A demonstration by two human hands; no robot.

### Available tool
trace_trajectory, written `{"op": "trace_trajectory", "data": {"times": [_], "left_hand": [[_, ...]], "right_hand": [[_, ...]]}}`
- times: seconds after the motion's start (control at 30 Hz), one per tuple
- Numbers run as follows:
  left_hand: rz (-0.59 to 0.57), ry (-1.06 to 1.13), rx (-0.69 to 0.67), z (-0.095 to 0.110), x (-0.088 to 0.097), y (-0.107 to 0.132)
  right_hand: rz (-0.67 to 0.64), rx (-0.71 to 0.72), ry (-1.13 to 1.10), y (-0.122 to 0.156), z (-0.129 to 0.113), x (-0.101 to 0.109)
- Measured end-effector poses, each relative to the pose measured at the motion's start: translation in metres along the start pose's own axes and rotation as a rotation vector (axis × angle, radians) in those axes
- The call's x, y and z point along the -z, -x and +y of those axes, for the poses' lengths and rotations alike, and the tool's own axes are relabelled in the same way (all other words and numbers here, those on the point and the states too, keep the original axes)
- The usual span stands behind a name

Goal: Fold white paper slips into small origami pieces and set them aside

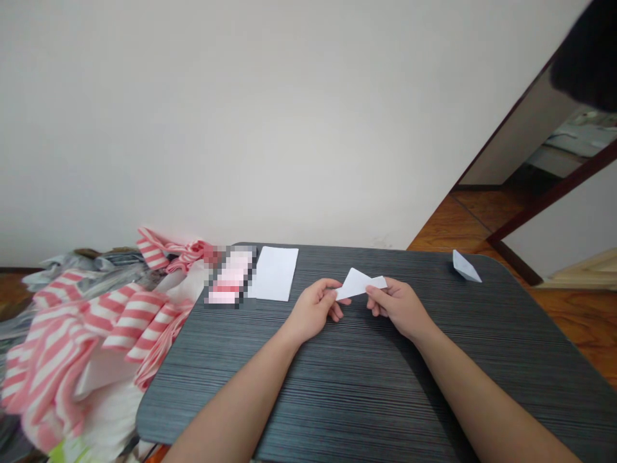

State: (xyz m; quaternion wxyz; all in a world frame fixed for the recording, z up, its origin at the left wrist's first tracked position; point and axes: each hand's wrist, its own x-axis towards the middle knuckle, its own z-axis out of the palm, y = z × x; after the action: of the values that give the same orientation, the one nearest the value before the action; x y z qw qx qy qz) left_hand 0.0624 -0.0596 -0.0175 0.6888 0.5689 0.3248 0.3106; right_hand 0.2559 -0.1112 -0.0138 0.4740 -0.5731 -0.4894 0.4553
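Above the dark table (270, 392), folded white paper (357, 284) sits pinched between 2 hands.
Left hand (313, 312) and right hand (398, 308) each grip it narrowly.

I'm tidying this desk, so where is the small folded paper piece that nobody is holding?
In the head view, it lies near the far right corner of the dark striped tabletop, beyond and to the right of the right hand, which grips a folded white paper.
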Motion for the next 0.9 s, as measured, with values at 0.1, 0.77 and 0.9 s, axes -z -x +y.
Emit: {"op": "trace_trajectory", "data": {"times": [0.1, 0.77, 0.9], "left_hand": [[0.012, 0.071, 0.017, 0.0021, -0.0001, -0.0009], [0.015, -0.167, -0.026, 0.0026, -0.0004, 0.0036], [0.025, -0.175, -0.041, 0.003, -0.0009, 0.0037]], "right_hand": [[0.011, 0.009, -0.011, 0.0005, -0.0017, 0.0012], [0.061, 0.217, -0.046, -0.0007, 0.0003, -0.0016], [0.065, 0.247, -0.009, -0.0005, 0.0003, -0.002]]}}
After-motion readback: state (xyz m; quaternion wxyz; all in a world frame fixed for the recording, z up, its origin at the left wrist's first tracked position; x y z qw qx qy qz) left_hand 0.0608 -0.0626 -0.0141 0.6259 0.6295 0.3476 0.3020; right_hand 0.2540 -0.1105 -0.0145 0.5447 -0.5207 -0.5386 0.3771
